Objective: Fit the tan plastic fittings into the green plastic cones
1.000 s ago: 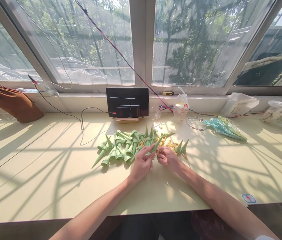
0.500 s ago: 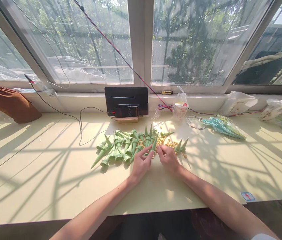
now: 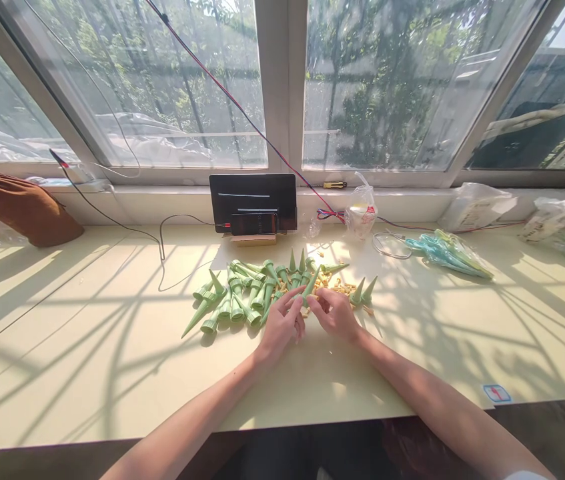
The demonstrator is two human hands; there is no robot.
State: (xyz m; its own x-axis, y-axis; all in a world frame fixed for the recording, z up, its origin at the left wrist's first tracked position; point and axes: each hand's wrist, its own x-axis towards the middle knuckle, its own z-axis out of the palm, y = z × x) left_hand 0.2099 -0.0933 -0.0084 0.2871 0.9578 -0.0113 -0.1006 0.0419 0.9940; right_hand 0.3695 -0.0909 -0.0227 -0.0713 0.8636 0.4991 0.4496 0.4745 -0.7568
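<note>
Now | left hand [image 3: 280,325] holds green spike [image 3: 312,281] | right hand [image 3: 335,315] close by

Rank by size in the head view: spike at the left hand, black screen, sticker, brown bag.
1. Brown bag
2. Black screen
Unranked: spike and sticker look close; the spike is partly hidden, the sticker nearer.

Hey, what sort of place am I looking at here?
Probably an indoor workspace, perhaps a small workshop: a long pale worktable stands beneath large framed windows, with green cone-shaped spikes and small yellow pieces clustered on it.
</note>
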